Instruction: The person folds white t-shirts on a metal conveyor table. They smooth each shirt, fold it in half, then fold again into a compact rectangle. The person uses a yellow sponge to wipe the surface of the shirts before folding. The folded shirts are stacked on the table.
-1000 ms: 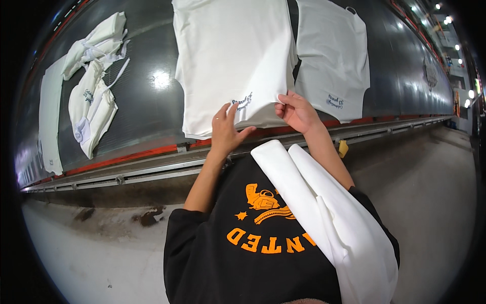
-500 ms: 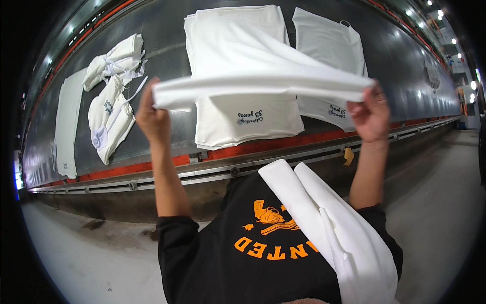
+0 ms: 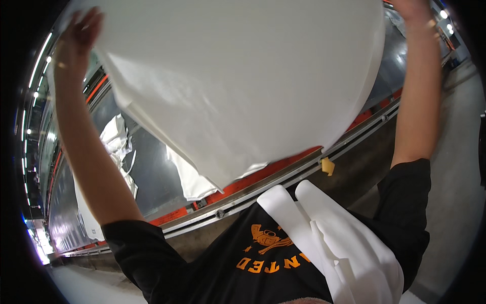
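One large white cloth [image 3: 238, 76] spreads between the left hand [image 3: 83, 30] and the right hand [image 3: 412, 7], above the worktop [image 3: 154, 172]. The left hand is blurred, near the cloth's edge, and the right hand is cut by the view's upper border, so I cannot tell if either grips. Below the left hand, smaller white cloths [image 3: 115, 133] lie on the worktop.

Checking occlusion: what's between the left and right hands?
In the head view, a raised white cloth spreads between left hand and right hand.
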`<state>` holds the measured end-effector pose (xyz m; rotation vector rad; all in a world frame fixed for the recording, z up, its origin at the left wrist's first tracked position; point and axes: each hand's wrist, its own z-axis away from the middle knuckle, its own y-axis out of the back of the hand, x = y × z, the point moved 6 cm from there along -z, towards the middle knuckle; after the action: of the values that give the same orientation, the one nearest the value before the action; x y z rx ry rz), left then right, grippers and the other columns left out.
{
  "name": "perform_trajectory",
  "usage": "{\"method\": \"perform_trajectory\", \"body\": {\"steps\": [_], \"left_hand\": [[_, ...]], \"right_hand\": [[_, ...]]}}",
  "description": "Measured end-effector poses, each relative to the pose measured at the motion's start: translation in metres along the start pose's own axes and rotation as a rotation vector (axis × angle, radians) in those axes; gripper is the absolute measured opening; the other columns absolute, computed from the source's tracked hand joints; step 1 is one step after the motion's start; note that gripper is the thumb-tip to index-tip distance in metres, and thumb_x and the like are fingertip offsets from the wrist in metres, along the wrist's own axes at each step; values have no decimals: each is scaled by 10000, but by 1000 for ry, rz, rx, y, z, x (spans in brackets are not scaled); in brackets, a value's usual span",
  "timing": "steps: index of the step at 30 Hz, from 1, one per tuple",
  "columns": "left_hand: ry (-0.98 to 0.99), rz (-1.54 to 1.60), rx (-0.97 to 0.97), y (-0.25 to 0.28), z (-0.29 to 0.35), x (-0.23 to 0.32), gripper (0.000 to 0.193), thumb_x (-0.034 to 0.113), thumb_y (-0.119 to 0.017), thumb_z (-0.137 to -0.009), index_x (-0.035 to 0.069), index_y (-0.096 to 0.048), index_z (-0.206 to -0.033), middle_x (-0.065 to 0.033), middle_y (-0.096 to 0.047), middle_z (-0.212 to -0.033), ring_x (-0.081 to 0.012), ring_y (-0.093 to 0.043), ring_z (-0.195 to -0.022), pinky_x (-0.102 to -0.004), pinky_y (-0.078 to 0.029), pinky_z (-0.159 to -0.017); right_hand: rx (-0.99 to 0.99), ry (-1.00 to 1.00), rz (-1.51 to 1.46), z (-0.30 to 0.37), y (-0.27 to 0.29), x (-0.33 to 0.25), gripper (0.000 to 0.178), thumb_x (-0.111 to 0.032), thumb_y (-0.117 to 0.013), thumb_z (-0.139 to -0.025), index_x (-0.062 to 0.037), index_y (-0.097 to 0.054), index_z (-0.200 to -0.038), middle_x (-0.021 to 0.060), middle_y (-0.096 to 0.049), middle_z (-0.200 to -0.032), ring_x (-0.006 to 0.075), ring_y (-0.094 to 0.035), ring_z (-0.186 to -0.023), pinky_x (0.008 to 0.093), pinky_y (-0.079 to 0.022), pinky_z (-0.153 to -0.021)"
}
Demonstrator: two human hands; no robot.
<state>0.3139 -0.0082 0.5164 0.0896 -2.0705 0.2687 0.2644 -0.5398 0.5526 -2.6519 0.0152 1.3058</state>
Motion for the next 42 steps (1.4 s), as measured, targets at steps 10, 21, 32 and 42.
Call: {"method": "perform_trajectory", "body": {"steps": [10,21,32,42], "left_hand": [[156,49,-160,-188,-45,-113,322,170,-399,-1041,-70,-552,-1190,-254,-580,-1340,-352,-577,-1258,-463,-495,-1073],[-14,382,-337,-121,147,-123,463,345,-342,-1076,-8,-568,-1273,-156,-565,-1351,-250,-559,-1218,-412,-463,-1040],[1021,-69,4,-121,410,-481,218,90,-608,-942,-4,-709,-1112,-51,-682,-1022,-134,-637,-841,-279,-557,-757],[1109,-201,-101,-108,446,-501,250,34,-593,-918,-20,-683,-1144,-63,-668,-1024,-129,-631,-877,-267,-552,-749]], "right_hand": [[16,-286,-328,-115,168,174,260,-191,-590,-970,27,-596,-1113,203,-674,-1051,330,-648,-1032,472,-513,-950],[-88,-4,-348,61,232,78,573,-300,-552,-979,115,-491,-1369,285,-294,-1571,381,-244,-1494,482,-198,-1226],[339,-1215,-39,380,334,427,123,-156,-642,-962,-47,-614,-1012,61,-653,-917,192,-678,-805,341,-580,-720],[326,-1315,-90,415,342,425,98,-136,-656,-953,-61,-597,-980,41,-635,-825,158,-653,-738,303,-546,-675]]}}
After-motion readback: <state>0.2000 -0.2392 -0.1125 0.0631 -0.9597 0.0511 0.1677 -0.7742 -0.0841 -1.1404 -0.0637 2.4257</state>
